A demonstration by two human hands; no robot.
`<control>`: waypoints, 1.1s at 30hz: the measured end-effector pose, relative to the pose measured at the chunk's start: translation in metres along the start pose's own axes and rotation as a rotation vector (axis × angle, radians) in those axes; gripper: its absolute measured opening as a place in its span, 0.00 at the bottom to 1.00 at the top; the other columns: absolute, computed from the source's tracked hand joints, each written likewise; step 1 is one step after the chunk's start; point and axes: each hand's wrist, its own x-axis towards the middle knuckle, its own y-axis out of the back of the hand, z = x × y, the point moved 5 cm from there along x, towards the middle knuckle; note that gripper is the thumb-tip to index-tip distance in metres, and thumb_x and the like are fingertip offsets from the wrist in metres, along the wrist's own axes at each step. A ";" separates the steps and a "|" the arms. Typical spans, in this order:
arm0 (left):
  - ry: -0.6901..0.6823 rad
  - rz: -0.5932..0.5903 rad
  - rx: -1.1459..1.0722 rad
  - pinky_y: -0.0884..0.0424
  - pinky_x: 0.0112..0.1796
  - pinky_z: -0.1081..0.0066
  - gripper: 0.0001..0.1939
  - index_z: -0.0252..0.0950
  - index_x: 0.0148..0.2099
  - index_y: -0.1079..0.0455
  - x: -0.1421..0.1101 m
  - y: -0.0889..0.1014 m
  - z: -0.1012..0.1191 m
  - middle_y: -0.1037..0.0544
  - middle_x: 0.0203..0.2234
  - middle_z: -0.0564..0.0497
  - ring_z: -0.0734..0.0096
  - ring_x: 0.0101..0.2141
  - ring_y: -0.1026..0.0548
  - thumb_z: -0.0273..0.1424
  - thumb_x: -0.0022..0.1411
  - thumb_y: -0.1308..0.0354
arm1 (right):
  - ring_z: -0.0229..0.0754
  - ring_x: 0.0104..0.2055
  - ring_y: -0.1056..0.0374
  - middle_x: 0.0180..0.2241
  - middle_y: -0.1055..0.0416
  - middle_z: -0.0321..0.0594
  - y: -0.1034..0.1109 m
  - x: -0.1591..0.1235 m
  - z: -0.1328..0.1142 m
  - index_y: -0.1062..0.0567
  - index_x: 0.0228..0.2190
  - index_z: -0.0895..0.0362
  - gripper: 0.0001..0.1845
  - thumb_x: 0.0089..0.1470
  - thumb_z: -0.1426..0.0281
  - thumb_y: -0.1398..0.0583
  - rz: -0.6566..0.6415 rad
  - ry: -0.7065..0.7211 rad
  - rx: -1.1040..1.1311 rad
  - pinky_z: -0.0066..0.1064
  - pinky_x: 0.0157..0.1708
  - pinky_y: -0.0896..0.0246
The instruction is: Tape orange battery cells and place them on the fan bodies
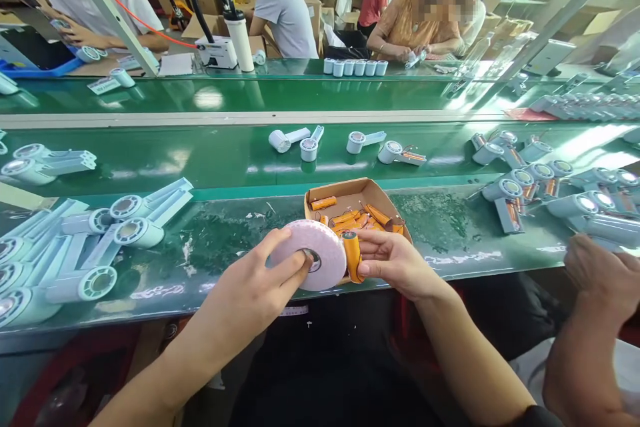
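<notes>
My left hand (pixel 265 280) grips a roll of pale pink-white tape (pixel 325 247), fingers over its face and into the core hole. In my right hand (pixel 400 260) is an orange cylindrical battery (pixel 353 259), held upright between thumb and fingers. The battery sits right at the roll's right edge; whether tape sticks to it I cannot tell. Just behind both hands stands an open cardboard box (pixel 345 193) with several orange batteries (pixel 376 215) and thin wires in it. My hands partly hide the box's near side.
Light-blue fan housings (pixel 140 230) are piled at left, with more housings (pixel 530 177) at right, some holding batteries. Several lie on the green conveyor belt (pixel 215 160). A co-worker's hand (pixel 600 273) is close on the right. People sit across the line.
</notes>
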 end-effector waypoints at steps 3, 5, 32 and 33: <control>-0.010 -0.031 0.046 0.22 0.60 0.59 0.16 0.35 0.49 0.20 0.008 -0.001 -0.001 0.20 0.44 0.48 0.54 0.63 0.30 0.16 0.68 0.44 | 0.55 0.47 0.16 0.44 0.14 0.45 -0.001 -0.005 -0.010 0.14 0.49 0.53 0.28 0.44 0.65 0.21 0.111 0.066 -0.184 0.48 0.50 0.17; 0.006 -0.036 0.044 0.24 0.63 0.54 0.16 0.36 0.50 0.20 0.014 0.000 -0.001 0.21 0.42 0.47 0.53 0.64 0.31 0.16 0.68 0.44 | 0.54 0.46 0.16 0.44 0.14 0.43 -0.004 -0.011 -0.010 0.14 0.48 0.51 0.26 0.46 0.66 0.22 0.265 0.170 -0.277 0.49 0.52 0.18; 0.388 -0.409 -0.154 0.34 0.65 0.51 0.23 0.37 0.69 0.31 0.299 -0.187 -0.093 0.27 0.64 0.37 0.48 0.65 0.33 0.34 0.76 0.47 | 0.53 0.43 0.16 0.45 0.14 0.45 0.150 -0.081 0.023 0.19 0.50 0.42 0.29 0.45 0.62 0.22 0.915 0.430 0.163 0.38 0.38 0.18; 0.397 -0.451 -0.145 0.31 0.62 0.50 0.22 0.37 0.67 0.29 0.326 -0.201 -0.096 0.26 0.62 0.36 0.47 0.63 0.30 0.35 0.75 0.45 | 0.55 0.44 0.16 0.45 0.14 0.46 0.153 -0.085 0.029 0.18 0.50 0.42 0.31 0.43 0.62 0.21 0.937 0.379 0.191 0.38 0.39 0.18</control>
